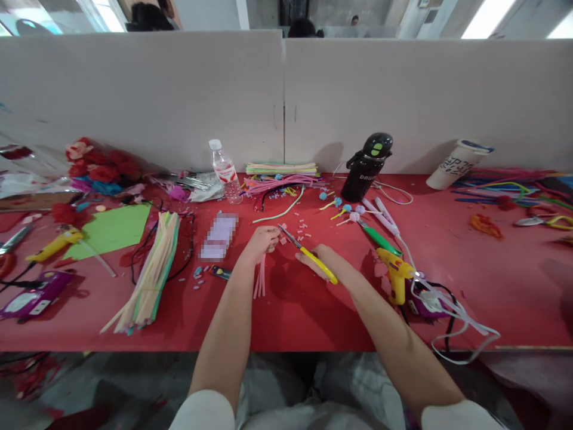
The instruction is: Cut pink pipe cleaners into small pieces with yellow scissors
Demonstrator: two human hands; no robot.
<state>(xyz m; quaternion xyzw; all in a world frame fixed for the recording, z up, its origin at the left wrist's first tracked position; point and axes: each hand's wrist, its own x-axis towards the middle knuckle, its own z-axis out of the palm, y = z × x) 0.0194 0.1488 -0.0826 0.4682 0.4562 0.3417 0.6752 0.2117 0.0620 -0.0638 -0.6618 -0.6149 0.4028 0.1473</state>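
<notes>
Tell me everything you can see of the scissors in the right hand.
The scissors have a bright yellow handle, plastic by its look, and slim grey blades that look like metal. The right hand holds them by the handle over the red table. The blades point forward and left, their tips close to the left hand, which holds pink strips. How far the blades stand open, and whether they touch a strip, is too small to tell.

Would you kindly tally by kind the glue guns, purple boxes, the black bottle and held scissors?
Yellow plastic glue guns: 2
Purple rectangular boxes: 2
Black cylindrical bottle: 1
Yellow-handled metal scissors in the right hand: 1
Total: 6
</notes>
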